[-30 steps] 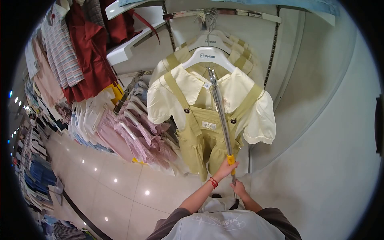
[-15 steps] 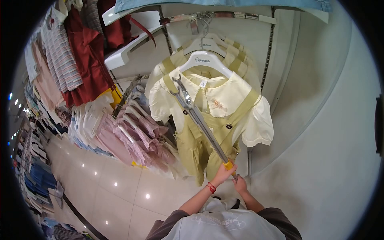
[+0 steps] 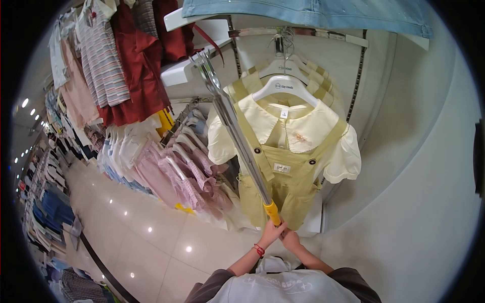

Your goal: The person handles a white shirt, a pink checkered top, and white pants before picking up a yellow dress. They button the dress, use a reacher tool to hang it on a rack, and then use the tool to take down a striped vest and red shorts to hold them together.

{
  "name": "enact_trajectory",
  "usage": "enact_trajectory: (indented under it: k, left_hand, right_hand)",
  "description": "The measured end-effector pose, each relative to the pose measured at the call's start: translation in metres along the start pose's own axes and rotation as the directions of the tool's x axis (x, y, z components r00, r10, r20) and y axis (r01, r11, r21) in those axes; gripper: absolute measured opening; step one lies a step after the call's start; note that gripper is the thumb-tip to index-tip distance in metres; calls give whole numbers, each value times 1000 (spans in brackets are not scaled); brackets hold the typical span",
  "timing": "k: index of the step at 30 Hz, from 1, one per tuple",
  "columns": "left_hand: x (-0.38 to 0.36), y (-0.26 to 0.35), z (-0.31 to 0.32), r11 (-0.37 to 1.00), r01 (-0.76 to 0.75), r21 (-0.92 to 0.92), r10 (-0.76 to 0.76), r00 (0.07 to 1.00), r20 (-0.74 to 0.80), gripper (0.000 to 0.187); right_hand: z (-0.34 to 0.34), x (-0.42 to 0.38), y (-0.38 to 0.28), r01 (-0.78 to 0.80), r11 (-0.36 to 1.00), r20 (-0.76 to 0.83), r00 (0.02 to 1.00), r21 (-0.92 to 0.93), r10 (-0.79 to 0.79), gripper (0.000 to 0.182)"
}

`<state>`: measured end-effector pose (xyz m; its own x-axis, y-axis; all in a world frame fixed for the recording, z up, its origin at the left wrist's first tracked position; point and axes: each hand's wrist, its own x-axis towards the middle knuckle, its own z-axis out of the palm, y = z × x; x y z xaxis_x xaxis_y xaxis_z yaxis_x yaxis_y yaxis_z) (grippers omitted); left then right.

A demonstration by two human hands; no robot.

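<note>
A metal garment pole (image 3: 236, 132) with a forked hook at its top rises in front of me, leaning to the left. My left hand (image 3: 271, 232), with a red bracelet at the wrist, is closed round it at the yellow collar (image 3: 272, 212). Just below and to the right, my right hand (image 3: 291, 240) is closed round the lower end. Behind the pole hangs a child's outfit, a cream blouse (image 3: 323, 123) with olive overalls (image 3: 290, 189), on a white hanger (image 3: 286, 87). The forked tip stands left of that hanger, apart from it.
More outfits hang behind the front one on a metal rail (image 3: 313, 33). Pink garments (image 3: 194, 187) hang low on the left, with a dark red garment (image 3: 136, 76) above them. A denim piece (image 3: 313, 11) lies overhead. A white wall (image 3: 404, 187) closes the right side.
The pole's forked tip has moved up and left, away from the front of the blouse. Both hands keep their grip and have shifted slightly left. The view has turned somewhat.
</note>
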<state>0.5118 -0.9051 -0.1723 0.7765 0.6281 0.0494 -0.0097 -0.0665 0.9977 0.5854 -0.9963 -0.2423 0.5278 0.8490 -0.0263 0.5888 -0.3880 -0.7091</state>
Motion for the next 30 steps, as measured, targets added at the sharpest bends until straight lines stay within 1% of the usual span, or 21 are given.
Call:
enact_trajectory:
  k: [1, 4, 5, 8, 11, 13, 14, 16, 19, 22, 25, 28, 30]
  left_hand:
    - [-6, -7, -2, 999, 19, 48, -18, 1000, -10, 14]
    - [-16, -16, -8, 999, 17, -45, -23, 989, -145, 17]
    - [-15, -17, -11, 998, 30, -60, -39, 989, -142, 18]
    - [-23, 1, -21, 992, 66, -107, -82, 985, -155, 18]
    - [-29, 17, -30, 985, 86, -151, -113, 977, -181, 17]
    - [-34, 26, -44, 978, 121, -172, -153, 971, -183, 17]
    - [-36, 27, -52, 982, 107, -156, -135, 974, -181, 16]
    - [-41, 27, -70, 989, 77, -122, -98, 980, -176, 16]
    - [-51, 29, -101, 965, 92, -244, -136, 976, -168, 17]
    - [-61, 28, -140, 954, 29, -298, -82, 983, -167, 20]
    - [-77, 42, -185, 969, 56, -242, -80, 993, -89, 19]
    - [-95, 56, -224, 963, 9, -271, -27, 998, -62, 21]
    - [-103, 67, -245, 955, -45, -294, 32, 998, -47, 22]
  right_hand:
    - [-4, -2, -15, 30, 999, 4, 1000, -19, -30, 29]
    - [2, 0, -31, 76, 994, 19, 997, -77, -75, 31]
    - [5, 1, -33, 85, 992, 26, 996, -98, -82, 32]
    - [7, 2, -42, 59, 998, 46, 997, -28, -57, 37]
    - [19, 3, -42, 130, 989, 63, 989, 75, -134, 42]
    - [54, 1, -13, 118, 990, 177, 979, -80, -102, 43]
    - [76, -3, 6, 117, 981, 231, 970, -154, -79, 43]
    - [109, -14, 28, 65, 988, 240, 970, -143, -29, 41]
    - [139, -32, 25, -44, 997, 341, 938, -55, 61, 37]
    - [170, -47, 4, -127, 991, 274, 953, -37, 132, 36]
    - [228, -60, -9, -163, 975, 122, 976, -150, 182, 36]
    - [277, -74, -43, -309, 945, 130, 938, -105, 321, 34]
    - [294, -79, -77, -284, 955, 40, 957, -84, 288, 35]
